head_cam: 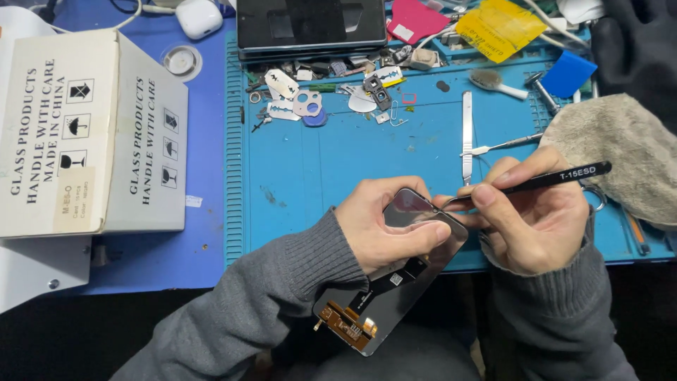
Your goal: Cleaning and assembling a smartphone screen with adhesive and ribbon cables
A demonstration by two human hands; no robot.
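Black tweezers (536,180) tip hidden behind phone screen (391,275).

A phone repair workbench, this one: a blue ridged repair mat (317,176) covers the surface, strewn with small metal shields and camera parts (310,102). A flat metal spudger (467,134), a little brush (493,83) and a grey cloth (620,159) lie about, and a white carton for glass parts (84,134) sits alongside.

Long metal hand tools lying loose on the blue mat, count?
2 that can be told: a flat metal spudger upright mid-mat, and a thin metal pick angled right of it, meeting its shaft. More may hide in the clutter along the top edge.
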